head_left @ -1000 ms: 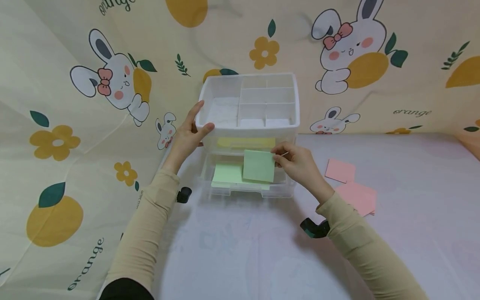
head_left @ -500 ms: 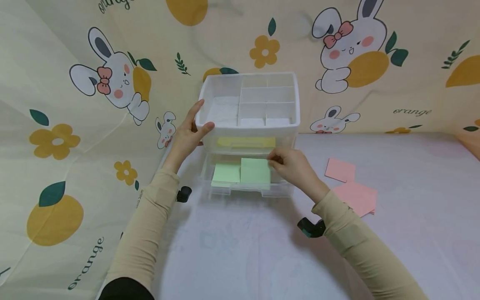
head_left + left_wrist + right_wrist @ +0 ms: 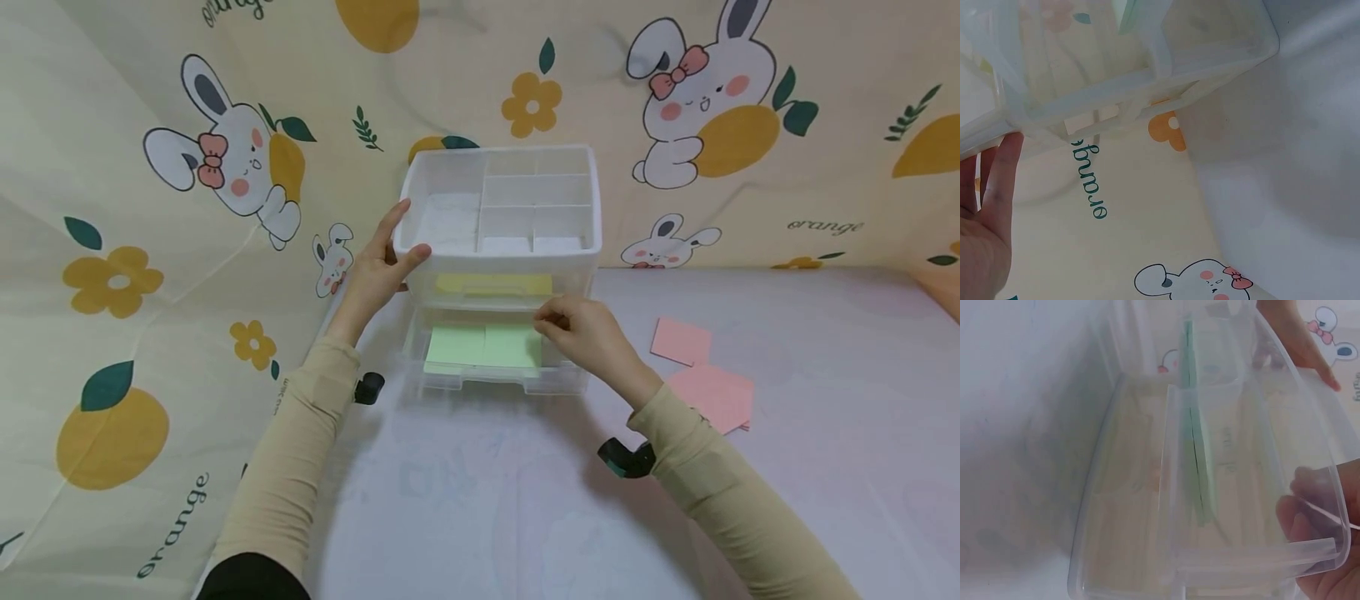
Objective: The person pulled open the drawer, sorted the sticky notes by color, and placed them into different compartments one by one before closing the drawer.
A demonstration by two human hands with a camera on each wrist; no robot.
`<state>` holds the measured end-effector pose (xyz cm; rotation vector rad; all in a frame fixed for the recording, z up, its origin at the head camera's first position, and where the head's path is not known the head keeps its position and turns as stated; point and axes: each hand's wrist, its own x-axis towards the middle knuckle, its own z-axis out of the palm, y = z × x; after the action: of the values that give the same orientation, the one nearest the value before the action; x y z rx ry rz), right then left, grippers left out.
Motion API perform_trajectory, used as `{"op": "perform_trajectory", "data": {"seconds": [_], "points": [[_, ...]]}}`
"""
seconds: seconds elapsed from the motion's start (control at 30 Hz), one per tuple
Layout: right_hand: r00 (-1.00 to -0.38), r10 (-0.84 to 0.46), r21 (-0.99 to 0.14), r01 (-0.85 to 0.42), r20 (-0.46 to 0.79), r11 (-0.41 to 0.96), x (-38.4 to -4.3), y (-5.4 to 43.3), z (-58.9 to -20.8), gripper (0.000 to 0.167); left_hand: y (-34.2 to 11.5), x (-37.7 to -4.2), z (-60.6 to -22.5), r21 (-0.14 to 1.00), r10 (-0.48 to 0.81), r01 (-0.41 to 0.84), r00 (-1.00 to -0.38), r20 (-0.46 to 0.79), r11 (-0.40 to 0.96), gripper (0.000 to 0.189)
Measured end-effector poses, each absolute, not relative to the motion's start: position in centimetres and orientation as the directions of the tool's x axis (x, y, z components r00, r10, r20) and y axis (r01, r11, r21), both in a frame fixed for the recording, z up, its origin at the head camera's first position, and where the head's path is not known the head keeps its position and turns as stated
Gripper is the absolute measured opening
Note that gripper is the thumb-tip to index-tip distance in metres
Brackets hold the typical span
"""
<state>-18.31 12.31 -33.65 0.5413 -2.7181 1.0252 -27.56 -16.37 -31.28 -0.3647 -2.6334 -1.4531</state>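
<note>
My left hand (image 3: 372, 279) grips the left front corner of a clear drawer box with a white top tray (image 3: 442, 218), thumb on its front rim. In the left wrist view, fingers (image 3: 1002, 172) press against its wall. The lower clear drawer (image 3: 480, 385) is pulled out. In it two light green sticky note pads lie side by side, a left pad (image 3: 456, 343) and a right pad (image 3: 513, 343). My right hand (image 3: 588, 329) hovers at the drawer's right side, fingers curled near the right pad's corner. The right wrist view shows the green pads (image 3: 1196, 450) apart from those fingers.
Something yellow (image 3: 495, 284) shows through the front of the middle drawer. To the right, several pink sticky note pieces (image 3: 712, 396) lie on the white table (image 3: 465, 492). A cloth printed with rabbits and oranges (image 3: 450, 92) hangs behind and on the left.
My right hand has lowered the right green pad into the lower drawer and let it go; it now lies flat beside the other. The left hand keeps its grip on the box.
</note>
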Motion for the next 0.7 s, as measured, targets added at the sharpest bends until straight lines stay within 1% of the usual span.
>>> {"op": "perform_trajectory", "data": {"seconds": [0.2,0.4,0.53,0.7], "points": [[-0.926,-0.244,-0.689,-0.377,0.287,0.619,-17.5,12.5,-33.6,0.016,-16.4,-27.6,-31.2,0.815,0.155,0.264,-0.964,0.215,0.515,0.069],[-0.942,-0.228,-0.806,-0.331,0.248,0.491,-16.1,12.3,-33.8,0.017,-16.3,-27.6,-31.3,0.815,0.155,0.267,-0.963,0.219,0.515,0.069],[-0.942,-0.246,-0.860,-0.313,0.228,0.404,-15.0,11.9,-34.0,0.020,-16.3,-27.6,-31.3,0.818,0.158,0.262,-0.965,0.210,0.513,0.069],[-0.930,-0.303,-0.915,-0.295,0.209,0.274,-13.6,11.3,-34.6,0.024,-16.3,-27.6,-31.3,0.822,0.159,0.260,-0.965,0.207,0.507,0.070]]}}
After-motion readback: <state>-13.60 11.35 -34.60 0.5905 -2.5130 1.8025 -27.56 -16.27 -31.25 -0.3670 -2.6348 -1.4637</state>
